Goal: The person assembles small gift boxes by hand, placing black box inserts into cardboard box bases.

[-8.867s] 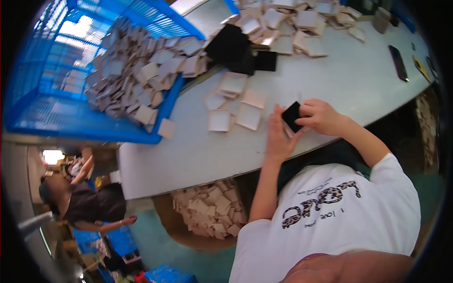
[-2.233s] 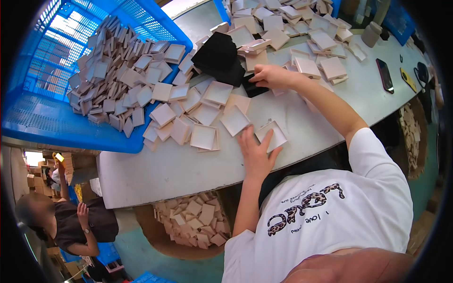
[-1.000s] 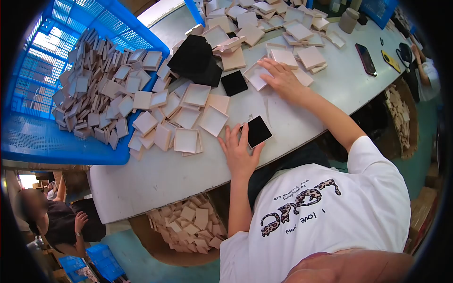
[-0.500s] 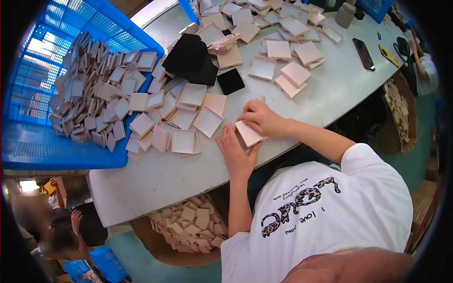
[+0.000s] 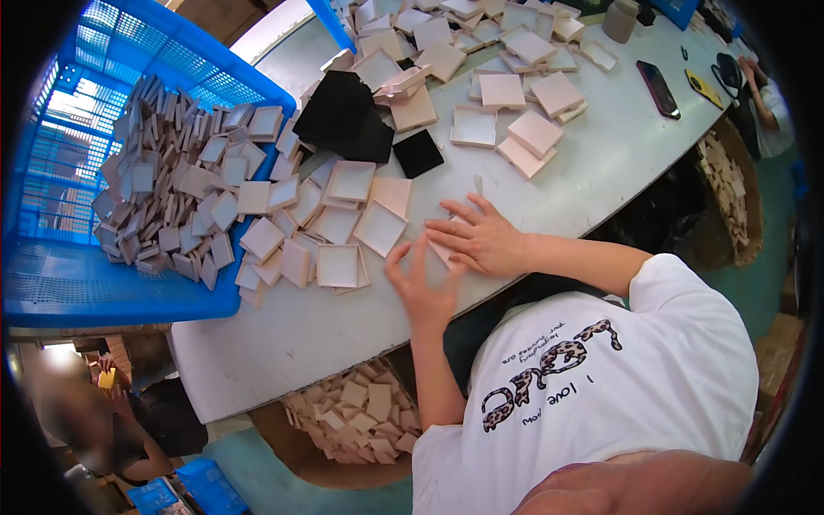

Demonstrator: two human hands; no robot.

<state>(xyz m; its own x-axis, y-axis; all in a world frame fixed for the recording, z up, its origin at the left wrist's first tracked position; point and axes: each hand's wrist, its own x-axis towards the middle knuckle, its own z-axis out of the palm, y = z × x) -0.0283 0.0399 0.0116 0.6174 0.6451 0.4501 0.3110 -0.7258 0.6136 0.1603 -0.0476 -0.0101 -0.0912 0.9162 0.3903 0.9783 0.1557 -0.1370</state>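
Note:
A pale pink square box (image 5: 444, 252) lies at the table's near edge, mostly hidden under my hands. My right hand (image 5: 485, 238) rests flat over it with the fingers stretched out. On its left side, my left hand (image 5: 422, 290) has its fingers apart and somewhat blurred; no held thing shows in it. Just beyond the hands are loose open box halves, one a shallow tray with a white inside (image 5: 378, 227). A black square pad (image 5: 418, 154) lies farther up, beside a stack of black pads (image 5: 343, 120).
A blue plastic basket (image 5: 120, 296) tipped toward the table spills many box pieces. More pieces cover the far end, near a grey jar (image 5: 620, 21). A phone (image 5: 658, 89) and a yellow item (image 5: 704, 87) lie at the right. Below the table edge stands a carton of boxes (image 5: 283, 446).
My right hand has gone from bent fingers on the box to stretched fingers across it. My left hand has come off the box's side, fingers spreading. The view has shifted slightly.

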